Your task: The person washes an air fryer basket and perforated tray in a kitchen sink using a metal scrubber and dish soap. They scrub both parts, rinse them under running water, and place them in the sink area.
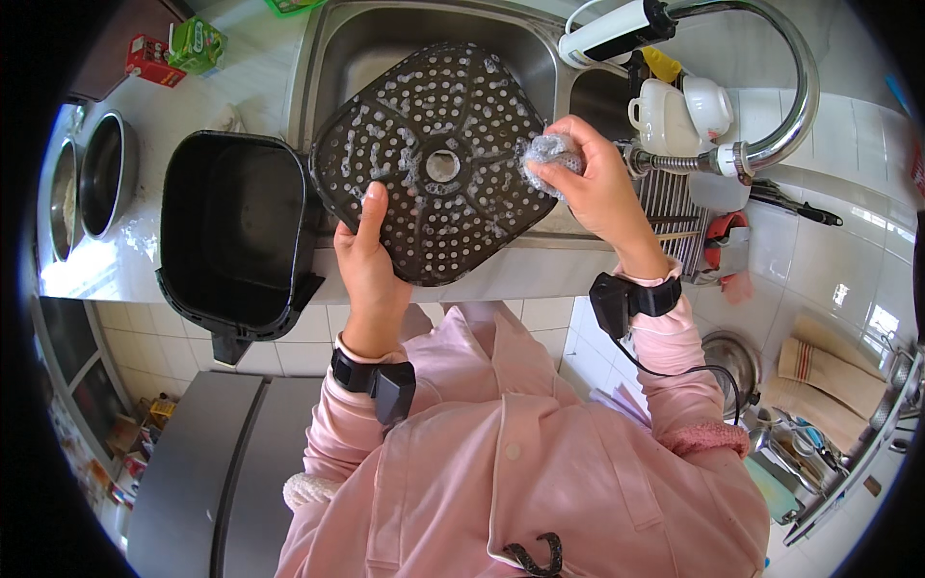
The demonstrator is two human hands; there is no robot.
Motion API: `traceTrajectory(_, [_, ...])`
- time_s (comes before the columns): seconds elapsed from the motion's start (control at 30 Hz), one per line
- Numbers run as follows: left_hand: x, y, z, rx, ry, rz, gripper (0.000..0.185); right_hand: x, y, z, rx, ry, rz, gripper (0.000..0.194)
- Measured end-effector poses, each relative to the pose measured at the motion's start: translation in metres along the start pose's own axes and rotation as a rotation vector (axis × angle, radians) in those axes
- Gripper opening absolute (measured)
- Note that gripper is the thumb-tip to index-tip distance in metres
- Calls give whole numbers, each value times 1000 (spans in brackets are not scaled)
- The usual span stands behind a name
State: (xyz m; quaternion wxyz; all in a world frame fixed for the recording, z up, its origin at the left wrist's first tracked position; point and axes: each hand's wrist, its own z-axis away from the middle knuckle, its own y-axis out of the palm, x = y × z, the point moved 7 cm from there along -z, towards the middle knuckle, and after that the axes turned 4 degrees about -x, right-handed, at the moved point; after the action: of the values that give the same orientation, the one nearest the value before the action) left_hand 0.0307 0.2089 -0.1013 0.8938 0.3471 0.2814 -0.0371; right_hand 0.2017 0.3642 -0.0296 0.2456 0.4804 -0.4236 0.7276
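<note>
A black perforated air fryer tray (433,217), streaked with soap suds, is held tilted over the front of the stainless steel sink (354,58). My left hand (372,267) grips its lower left edge, thumb on top and fingers hidden underneath. In my right hand (600,188) is a grey, foamy scrubbing pad (553,159), pressed against the tray's right corner. Left of the tray, the black air fryer basket (231,231) rests on the counter with its handle end over the front edge. A round hole sits in the tray's middle.
A chrome faucet (802,87) with a white and black body arches at the upper right. White bowls (708,105) and a dish rack (676,202) stand beneath it. Metal bowls (108,173) sit at the far left, with red (153,61) and green boxes (196,47) behind.
</note>
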Motion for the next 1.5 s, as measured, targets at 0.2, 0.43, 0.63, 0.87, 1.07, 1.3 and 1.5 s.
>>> traceTrajectory(0.2, [2,-1,0,-59,56,-12,25,2,-2,-3,-195,-115,11,26])
traceTrajectory(0.43, [-2,0,5,-39,46,3,23,-4,3,-2,-81,-43,2,28])
traceTrajectory(0.63, [-4,-2,9,-52,98,-31,22,4,3,3,-306,-165,184,25])
traceTrajectory(0.87, [-6,-10,-2,56,10,38,25,8,-16,10,-65,-70,-166,16])
traceTrajectory(1.07, [8,-24,-7,45,-92,104,32,8,-24,6,-117,112,-851,14])
traceTrajectory(1.3, [12,-26,-6,55,-147,126,37,19,-25,10,-37,172,-995,26])
traceTrajectory(1.5, [3,-16,2,89,-51,74,33,37,-21,14,-37,52,-714,45])
